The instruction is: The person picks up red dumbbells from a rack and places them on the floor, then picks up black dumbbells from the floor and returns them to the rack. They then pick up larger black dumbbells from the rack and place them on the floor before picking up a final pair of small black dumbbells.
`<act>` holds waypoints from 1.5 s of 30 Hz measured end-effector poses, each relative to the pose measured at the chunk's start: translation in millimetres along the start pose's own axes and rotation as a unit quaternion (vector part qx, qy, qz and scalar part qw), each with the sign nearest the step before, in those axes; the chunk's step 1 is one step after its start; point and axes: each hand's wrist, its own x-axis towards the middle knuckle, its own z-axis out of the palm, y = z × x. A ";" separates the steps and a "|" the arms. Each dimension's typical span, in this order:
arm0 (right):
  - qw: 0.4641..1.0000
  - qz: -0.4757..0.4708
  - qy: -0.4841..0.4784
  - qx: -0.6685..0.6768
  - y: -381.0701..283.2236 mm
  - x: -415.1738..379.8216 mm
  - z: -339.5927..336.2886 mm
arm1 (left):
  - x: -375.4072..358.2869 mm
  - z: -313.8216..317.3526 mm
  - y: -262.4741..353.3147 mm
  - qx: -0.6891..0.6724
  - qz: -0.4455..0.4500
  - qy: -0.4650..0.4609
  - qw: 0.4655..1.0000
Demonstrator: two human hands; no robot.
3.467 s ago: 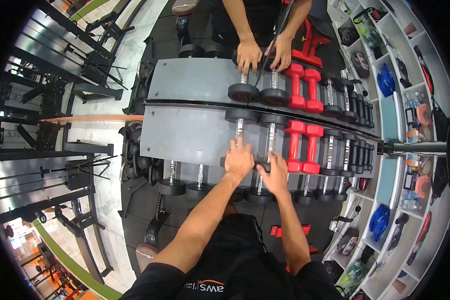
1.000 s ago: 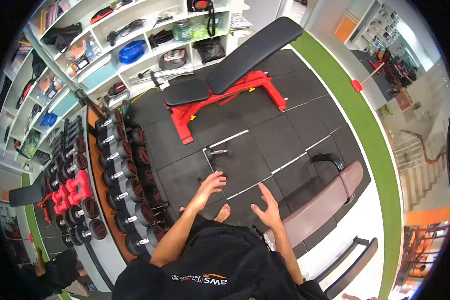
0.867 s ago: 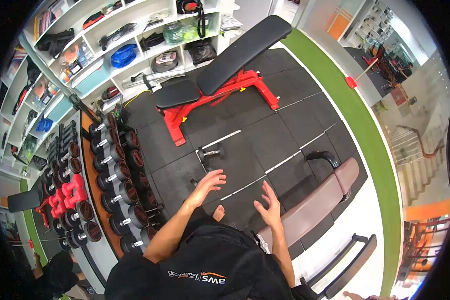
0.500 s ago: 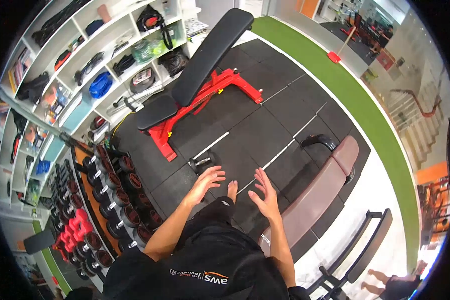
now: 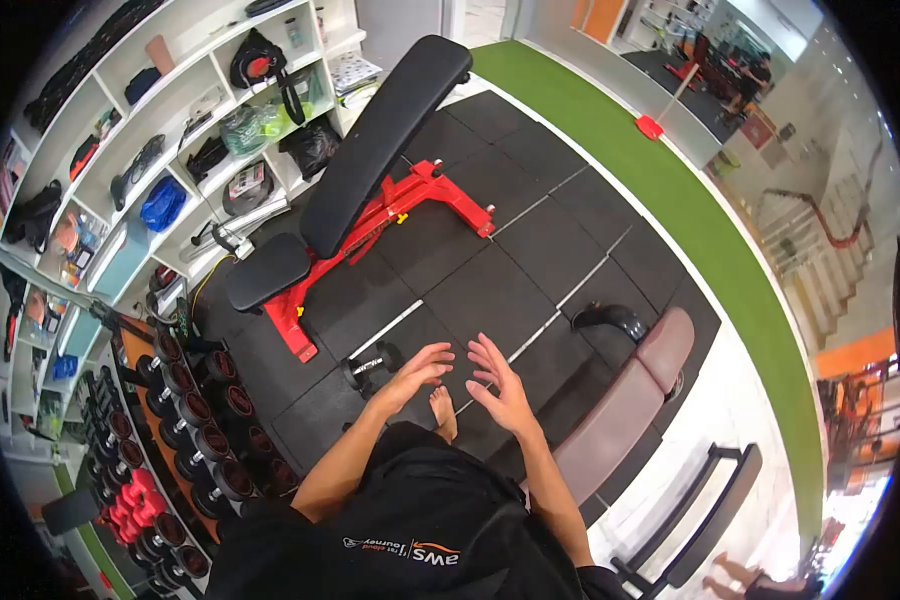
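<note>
Both bare hands are raised in front of my dark shirt, palms facing each other with a small gap between them. My left hand [image 5: 413,380] has its fingers apart and slightly curled, holding nothing. Fingers spread, my right hand [image 5: 498,385] is likewise holding nothing. On the black rubber floor, just left of my left hand, lies a dumbbell [image 5: 372,366]. My bare foot [image 5: 443,412] shows below and between the hands. To the right of my right hand stands a brown padded bench [image 5: 610,420].
A red-framed bench with black pads [image 5: 380,150] stands ahead. At left are a dumbbell rack [image 5: 195,430] and white shelves [image 5: 205,90] with bags. A black-padded bench [image 5: 715,510] and a person's legs [image 5: 735,572] are at lower right.
The view has shifted, so the benches and dumbbell appear lower and farther left. My two hands have come closer together.
</note>
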 end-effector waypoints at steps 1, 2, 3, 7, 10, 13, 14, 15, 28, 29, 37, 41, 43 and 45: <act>1.000 0.001 -0.005 0.008 0.4 13.3 -4.3 | 8.4 -4.0 3.4 -0.001 0.006 0.005 1.000; 1.000 0.004 -0.011 0.017 1.5 25.8 -7.7 | 15.6 -8.9 6.1 -0.003 0.010 0.012 1.000; 0.999 0.011 -0.017 0.028 3.1 33.9 -9.1 | 18.2 -12.6 7.2 -0.007 0.011 0.020 1.000; 0.995 0.041 -0.051 0.069 3.3 74.7 -11.9 | 15.7 -28.8 17.3 -0.025 0.029 0.061 0.997; 0.993 0.046 -0.079 0.081 4.3 106.0 -11.1 | 11.0 -43.5 13.4 -0.051 0.009 0.105 0.993; 0.988 0.047 -0.124 0.075 7.9 133.5 -8.0 | 3.3 -57.7 6.4 -0.069 0.017 0.155 0.985; 0.986 0.049 -0.142 0.068 9.7 142.5 -6.5 | 0.3 -60.6 5.7 -0.079 0.022 0.174 0.981; 0.984 0.049 -0.161 0.062 10.8 152.5 -4.7 | -2.5 -61.8 6.1 -0.092 0.027 0.190 0.977; 0.893 0.095 -0.437 0.045 19.8 275.4 9.4 | 6.7 -42.5 5.6 -0.157 0.056 0.409 0.897; 0.886 0.094 -0.451 0.045 19.5 284.7 6.9 | 10.2 -38.5 5.0 -0.152 0.059 0.433 0.887; 0.831 0.131 -0.540 0.029 16.3 334.4 3.3 | 27.2 0.5 5.5 -0.187 0.076 0.574 0.794; 0.800 0.160 -0.578 0.002 24.1 333.9 21.0 | 25.6 19.6 -16.1 -0.235 0.115 0.630 0.731; 0.785 0.167 -0.597 -0.013 31.6 333.8 35.3 | 19.6 23.2 -20.6 -0.248 0.111 0.652 0.707; 0.766 0.171 -0.619 -0.038 38.5 330.2 52.3 | 8.0 22.4 -25.8 -0.236 0.114 0.665 0.700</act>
